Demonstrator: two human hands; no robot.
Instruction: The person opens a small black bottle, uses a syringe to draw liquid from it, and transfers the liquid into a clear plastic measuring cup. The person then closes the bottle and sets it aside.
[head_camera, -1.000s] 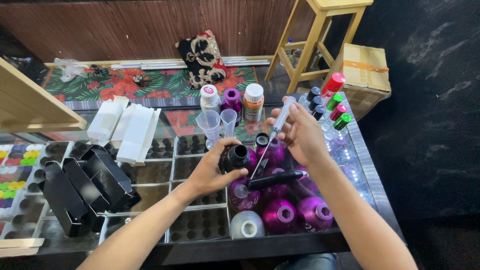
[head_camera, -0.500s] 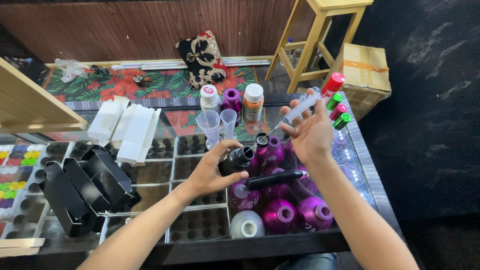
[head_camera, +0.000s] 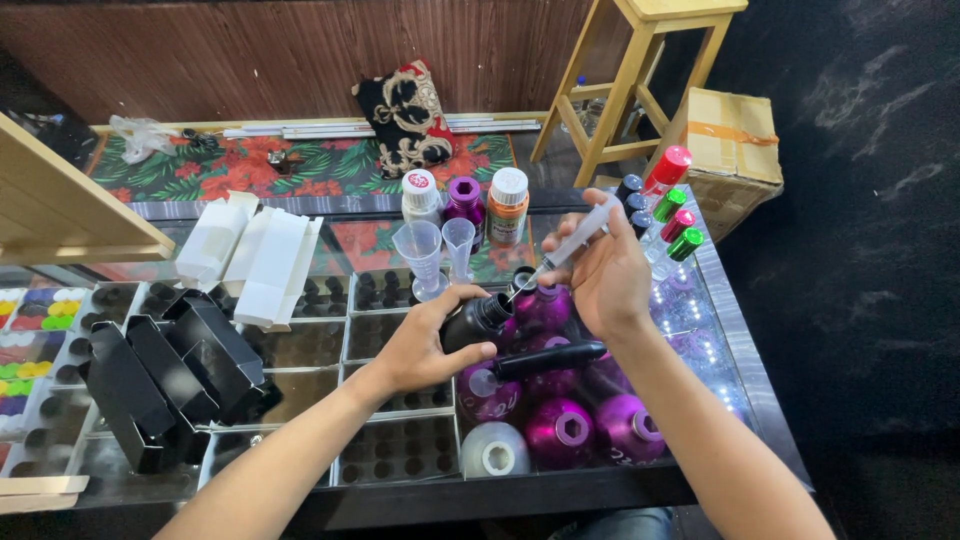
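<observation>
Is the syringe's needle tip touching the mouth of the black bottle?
Cannot tell. In the head view the syringe needle ends right at the black bottle mouth, tilted in the left hand, too small to judge.

Shiny magenta bottles (head_camera: 558, 432) crowd the desk; one small bottle (head_camera: 474, 320) is black. Boxes: black (head_camera: 165, 375) and white (head_camera: 270, 255). Red-green floral cloth (head_camera: 300, 165), black-gold-red patterned cushion (head_camera: 408, 115).
</observation>
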